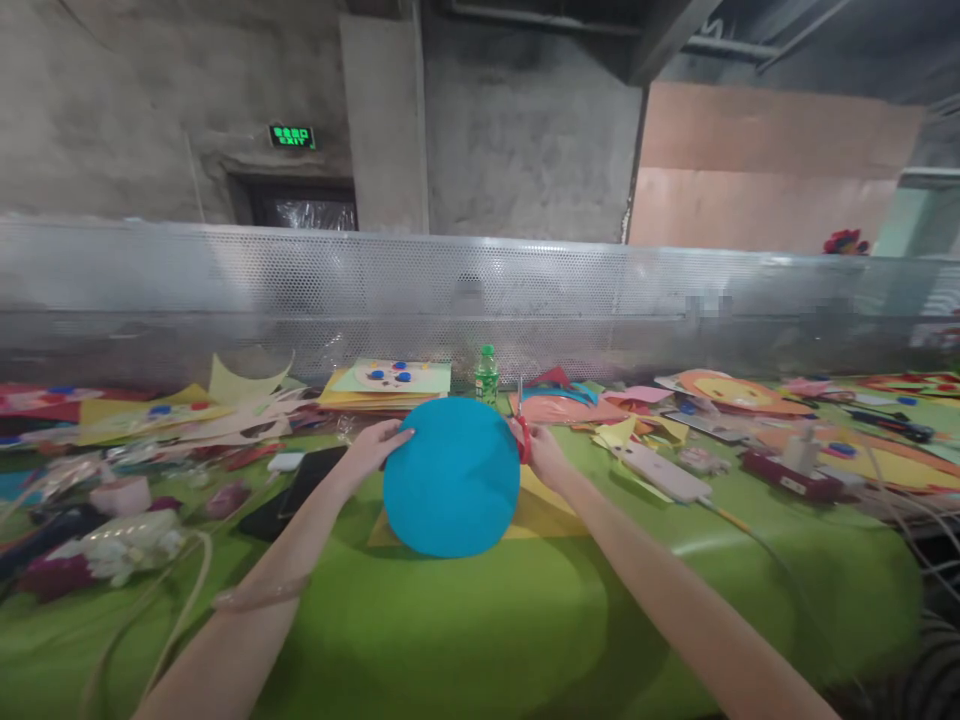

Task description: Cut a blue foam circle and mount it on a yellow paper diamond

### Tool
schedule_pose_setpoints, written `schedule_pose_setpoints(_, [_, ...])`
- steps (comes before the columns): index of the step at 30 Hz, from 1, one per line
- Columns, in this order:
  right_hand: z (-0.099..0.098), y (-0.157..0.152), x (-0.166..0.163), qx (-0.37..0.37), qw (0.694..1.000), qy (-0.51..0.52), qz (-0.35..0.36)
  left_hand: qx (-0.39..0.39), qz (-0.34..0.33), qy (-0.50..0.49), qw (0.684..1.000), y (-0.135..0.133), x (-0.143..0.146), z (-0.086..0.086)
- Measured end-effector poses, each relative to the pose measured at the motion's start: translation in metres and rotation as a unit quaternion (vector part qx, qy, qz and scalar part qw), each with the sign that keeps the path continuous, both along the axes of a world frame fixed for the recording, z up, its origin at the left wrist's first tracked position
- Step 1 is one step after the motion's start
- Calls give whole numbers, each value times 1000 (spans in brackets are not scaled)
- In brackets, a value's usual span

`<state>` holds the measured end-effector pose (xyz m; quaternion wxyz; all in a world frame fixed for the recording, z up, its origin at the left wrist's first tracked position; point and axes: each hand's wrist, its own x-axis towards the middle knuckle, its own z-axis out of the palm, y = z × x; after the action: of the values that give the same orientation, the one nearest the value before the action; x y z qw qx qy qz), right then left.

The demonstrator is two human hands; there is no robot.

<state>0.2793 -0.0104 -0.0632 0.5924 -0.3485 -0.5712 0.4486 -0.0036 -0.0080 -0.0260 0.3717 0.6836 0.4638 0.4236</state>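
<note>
My left hand (379,445) pinches the blue paper disc (451,477) upright over the yellow sheet (541,512) while my right hand (541,455) grips red scissors (523,432) at its rim, where a slipping disc could mean a ragged cut.

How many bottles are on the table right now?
1: a small green bottle stands upright at the back of the table, just beyond the blue paper disc. More could be hidden among the paper clutter.
</note>
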Motion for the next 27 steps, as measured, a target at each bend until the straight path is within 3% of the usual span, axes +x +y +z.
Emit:
schedule_pose_setpoints(3, [-1, 1, 1, 11, 999, -31, -5, 4, -5, -8, 1000, 1, 0, 0])
schedule_pose_setpoints(7, [-3, 4, 5, 17, 997, -30, -75, 23, 26, 23, 999, 3, 0, -3])
schedule_pose_setpoints(14, [-3, 9, 9, 38, 992, 40, -116, -26, -19, 32, 999, 2, 3, -4])
schedule_pose_setpoints(22, [4, 6, 4, 28, 990, 129, -55, 28, 104, -62, 992, 11, -6, -4])
schedule_pose_setpoints(27, [1, 6, 5, 25, 994, 83, -65, 47, 128, -72, 988, 12, -10, -3])
